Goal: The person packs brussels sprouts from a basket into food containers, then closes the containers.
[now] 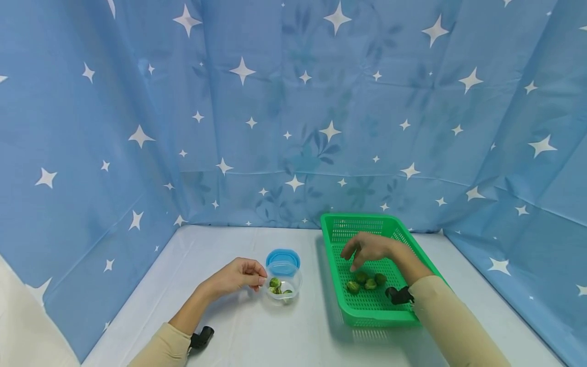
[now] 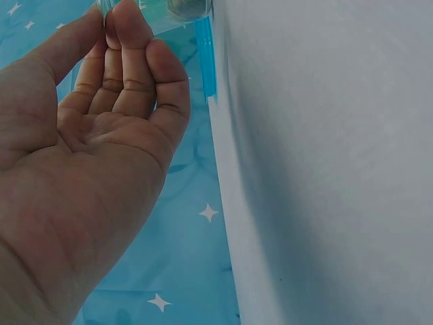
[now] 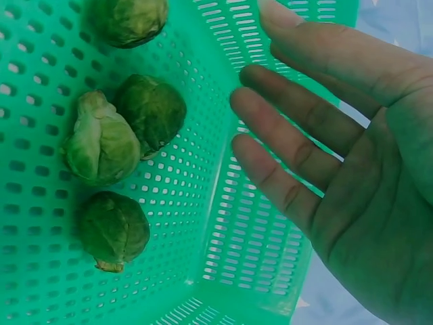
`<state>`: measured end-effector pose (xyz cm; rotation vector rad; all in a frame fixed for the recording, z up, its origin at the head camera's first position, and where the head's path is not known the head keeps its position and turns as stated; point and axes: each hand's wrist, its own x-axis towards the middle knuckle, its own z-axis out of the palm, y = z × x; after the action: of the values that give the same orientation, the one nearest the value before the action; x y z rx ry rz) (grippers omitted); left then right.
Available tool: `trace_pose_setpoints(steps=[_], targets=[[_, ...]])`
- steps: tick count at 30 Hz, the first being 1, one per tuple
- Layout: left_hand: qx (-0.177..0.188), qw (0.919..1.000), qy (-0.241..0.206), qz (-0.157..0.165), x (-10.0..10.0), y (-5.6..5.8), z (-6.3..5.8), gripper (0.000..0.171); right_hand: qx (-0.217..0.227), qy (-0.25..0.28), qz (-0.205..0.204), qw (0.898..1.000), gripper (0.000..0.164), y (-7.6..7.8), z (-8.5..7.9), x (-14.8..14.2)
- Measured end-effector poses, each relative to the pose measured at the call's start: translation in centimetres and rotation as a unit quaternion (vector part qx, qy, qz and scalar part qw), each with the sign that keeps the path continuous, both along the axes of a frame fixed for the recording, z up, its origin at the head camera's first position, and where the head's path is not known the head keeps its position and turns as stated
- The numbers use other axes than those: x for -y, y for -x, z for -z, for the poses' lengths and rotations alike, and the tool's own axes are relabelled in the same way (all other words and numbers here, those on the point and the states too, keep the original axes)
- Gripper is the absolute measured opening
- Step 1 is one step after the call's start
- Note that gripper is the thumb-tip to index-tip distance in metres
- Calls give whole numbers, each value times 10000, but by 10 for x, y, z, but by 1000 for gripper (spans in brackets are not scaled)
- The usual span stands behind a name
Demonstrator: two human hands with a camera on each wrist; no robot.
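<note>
Green basket: four sprouts lie near one another on its perforated floor.
Right hand: over the basket, near the sprouts, thumb and fingers wide apart.
Clear tub: on the white table, a few more sprouts inside, blue lid just behind.
Left hand: thumb and fingertips pinch the tub's rim.

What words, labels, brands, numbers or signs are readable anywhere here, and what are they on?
None that I can read.
Blue curtain: only white stars and leaf shapes, no lettering.
Green basket and blue lid: no visible text.
Clear cup: a tiny pale mark beside the left hand, too small to read.
</note>
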<state>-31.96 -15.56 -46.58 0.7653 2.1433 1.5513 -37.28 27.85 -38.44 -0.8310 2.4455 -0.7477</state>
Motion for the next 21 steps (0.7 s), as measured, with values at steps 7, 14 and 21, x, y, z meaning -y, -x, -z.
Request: trace_pose_setpoints(steps=[7,14,21], targets=[[11,10000,25,-25,0,1,1,33,-75,-247,-109,9996,43,-2,0,8],[-30,10000,32,-36,-1,-1,0,30,-104,-589,-199,9980,37,-8,-2,14],[-25,10000,22,-50,-2,-2,0,29,-80,-813,-55,9966,31,-10,-1,16]])
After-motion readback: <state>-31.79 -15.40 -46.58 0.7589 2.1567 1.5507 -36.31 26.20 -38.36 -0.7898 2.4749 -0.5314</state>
